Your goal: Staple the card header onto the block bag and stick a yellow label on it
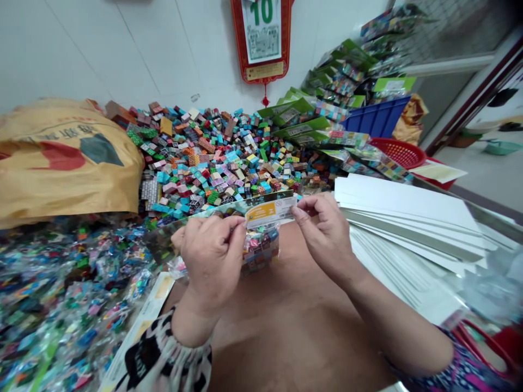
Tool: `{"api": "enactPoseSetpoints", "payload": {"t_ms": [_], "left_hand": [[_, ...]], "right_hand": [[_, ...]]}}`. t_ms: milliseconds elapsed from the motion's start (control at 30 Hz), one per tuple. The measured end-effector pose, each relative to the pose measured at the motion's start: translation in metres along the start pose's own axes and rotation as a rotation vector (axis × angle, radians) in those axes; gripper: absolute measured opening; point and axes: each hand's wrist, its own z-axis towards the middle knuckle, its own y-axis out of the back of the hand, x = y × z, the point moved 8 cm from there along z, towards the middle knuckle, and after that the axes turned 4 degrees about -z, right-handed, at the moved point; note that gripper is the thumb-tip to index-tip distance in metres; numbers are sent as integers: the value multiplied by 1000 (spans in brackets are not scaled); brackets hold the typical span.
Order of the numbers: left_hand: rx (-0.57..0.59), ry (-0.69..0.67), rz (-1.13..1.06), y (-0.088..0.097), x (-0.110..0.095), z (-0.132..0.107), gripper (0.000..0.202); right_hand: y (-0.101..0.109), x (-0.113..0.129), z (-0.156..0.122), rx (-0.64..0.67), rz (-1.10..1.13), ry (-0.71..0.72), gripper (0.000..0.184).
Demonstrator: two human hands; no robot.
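My left hand [212,256] and my right hand [322,234] are both closed, thumb against forefinger, at opposite ends of a white and yellow sticker label [269,211]. The label lies against, or just in front of, a dark green printed card [157,239]; whether it is stuck down I cannot tell. My left hand's other fingers are at the card, which it partly covers. Just below the label, a clear bag of small toy bricks [263,250] rests on the brown table [302,326]. A strip of similar labels [143,321] lies beside my left wrist.
Loose toy bricks [220,158] are heaped against the wall. A yellow sack [69,169] stands left, above many small filled bags [69,305]. At right lie white card sheets [408,207], green-topped packs [302,130], a blue crate [378,117], a red basket [398,152] and red-handled scissors [482,343].
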Motion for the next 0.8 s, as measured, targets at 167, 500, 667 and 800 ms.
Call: {"api": "enactPoseSetpoints", "payload": {"t_ms": [167, 500, 667, 800], "left_hand": [[-15, 10, 21, -1, 0, 2, 21], [-73, -39, 57, 0, -5, 2, 20], [-104, -47, 68, 0, -6, 2, 19], [-97, -41, 78, 0, -6, 3, 18]], "right_hand": [[-1, 1, 2, -15, -4, 7, 7], [-2, -1, 2, -42, -15, 25, 7], [-2, -1, 4, -53, -44, 64, 6], [-2, 2, 5, -65, -108, 124, 7]]}}
